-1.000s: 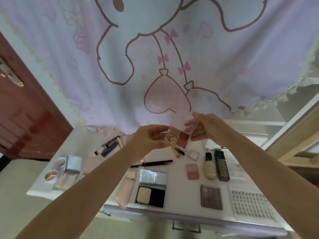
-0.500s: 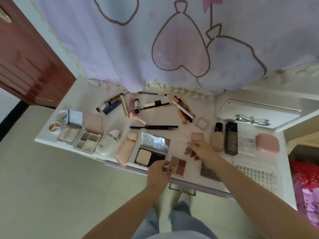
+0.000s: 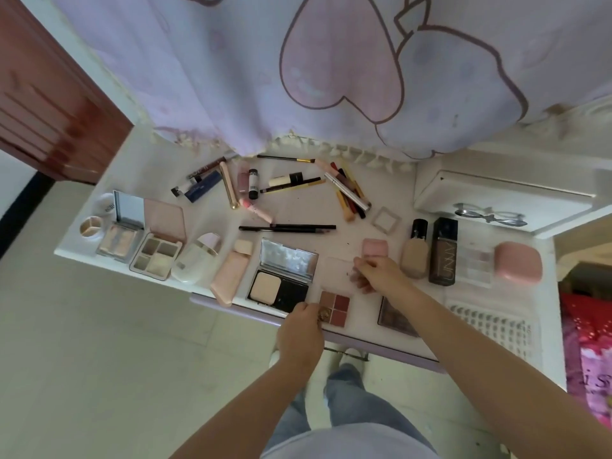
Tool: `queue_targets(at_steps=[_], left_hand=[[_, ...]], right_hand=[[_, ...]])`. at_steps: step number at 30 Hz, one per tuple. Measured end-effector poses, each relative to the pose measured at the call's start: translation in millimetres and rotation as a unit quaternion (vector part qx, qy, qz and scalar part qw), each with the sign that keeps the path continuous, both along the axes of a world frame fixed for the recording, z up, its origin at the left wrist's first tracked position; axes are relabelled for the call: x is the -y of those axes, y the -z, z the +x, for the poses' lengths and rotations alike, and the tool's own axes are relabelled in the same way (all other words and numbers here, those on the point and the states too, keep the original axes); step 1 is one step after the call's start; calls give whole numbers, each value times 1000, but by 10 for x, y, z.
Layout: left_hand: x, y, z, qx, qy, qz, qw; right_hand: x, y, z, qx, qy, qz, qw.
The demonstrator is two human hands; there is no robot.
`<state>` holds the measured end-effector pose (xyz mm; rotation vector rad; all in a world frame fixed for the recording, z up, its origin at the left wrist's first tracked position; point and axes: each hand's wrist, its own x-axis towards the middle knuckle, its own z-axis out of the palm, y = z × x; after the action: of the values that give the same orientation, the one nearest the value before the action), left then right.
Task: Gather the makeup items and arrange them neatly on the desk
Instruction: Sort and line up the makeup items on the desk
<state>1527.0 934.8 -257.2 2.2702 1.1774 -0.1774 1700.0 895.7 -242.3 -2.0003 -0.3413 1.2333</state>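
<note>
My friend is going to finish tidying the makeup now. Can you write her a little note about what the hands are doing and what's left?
Left hand pinches the near left corner of the red blush palette, which sits at the desk's front edge. Right hand holds its clear lid, open flat behind it.
Done: compacts, bottles and palettes stand roughly in a front row, including the black powder compact.
Left: let go of the palette, then line up the loose pencils and tubes scattered at the back.
</note>
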Motion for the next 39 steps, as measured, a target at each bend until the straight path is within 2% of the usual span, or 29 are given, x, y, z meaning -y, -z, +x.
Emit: queue_targets(at_steps=[3,6,8,10,11,12,16,18,20,22,25,28,31,35,39], left_hand=[[0,-4,-17,5,8,18,1000],[-6,-1,-70,22,29,34,999],[-1,3,-96,36,53,42,997],[3,0,-92,49,75,42,995],[4,-6,-76,51,88,40,994],[0,-17,-56,53,102,40,993],[-50,-108,112,70,147,23,986],[-109,-180,229,56,160,-20,985],[-199,-262,346,61,154,-108,980],[-287,-372,442,83,139,-234,959],[-413,-615,550,141,156,-357,910],[-560,-956,616,221,171,-406,870],[-703,-1285,651,299,172,-416,841],[-936,-1619,725,359,163,-377,838],[-1165,-1870,764,402,160,-361,826]], right_hand=[[155,-56,118,110,-86,-24,990],[492,-109,194,255,-160,-22,954],[753,-52,205,338,-252,-46,906],[974,74,171,375,-372,-133,839],[1049,129,151,383,-401,-164,816],[1089,164,139,388,-407,-176,808],[1073,140,132,389,-373,-129,832],[1021,24,118,338,-327,-89,878],[969,-152,119,283,-267,-31,921],[928,-382,132,254,-234,11,938],[822,-767,133,257,-242,59,934],[654,-1146,164,290,-261,94,916],[496,-1529,240,352,-260,107,893],[280,-1959,278,409,-250,144,866],[88,-2200,241,414,-224,185,862]])
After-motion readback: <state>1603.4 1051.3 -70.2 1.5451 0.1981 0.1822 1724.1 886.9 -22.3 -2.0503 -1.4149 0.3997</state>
